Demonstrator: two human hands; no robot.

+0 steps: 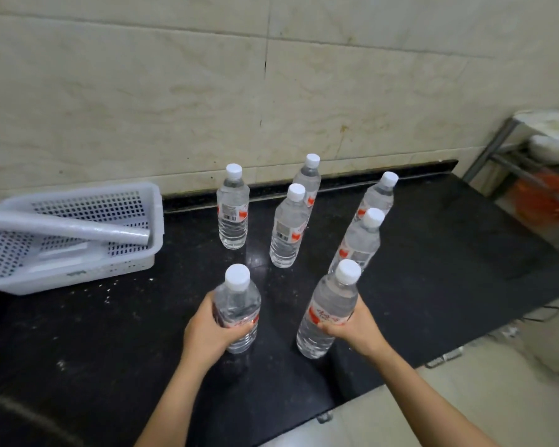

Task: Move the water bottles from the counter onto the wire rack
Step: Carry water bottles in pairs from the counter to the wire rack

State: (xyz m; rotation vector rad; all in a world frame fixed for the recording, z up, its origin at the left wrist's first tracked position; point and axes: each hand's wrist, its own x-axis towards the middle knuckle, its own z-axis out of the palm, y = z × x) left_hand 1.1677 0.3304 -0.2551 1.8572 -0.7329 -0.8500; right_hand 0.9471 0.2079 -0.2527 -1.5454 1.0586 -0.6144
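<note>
Several clear water bottles with white caps and red-and-white labels stand on the black counter (110,333). My left hand (207,330) is wrapped around the near-left bottle (238,304). My right hand (355,327) grips the near-right bottle (331,304), which leans a little. Further back stand more upright bottles: one at back left (233,211), one in the middle (288,227), one behind it by the wall (310,175), and two on the right (360,240) (380,195). A metal rack (510,150) shows at the far right edge.
A white perforated plastic basket (78,233) sits on the counter's left with a rolled sheet (65,225) lying across it. A tiled wall backs the counter. Orange items and white bags sit on the metal rack. Pale floor lies beyond the counter's right edge.
</note>
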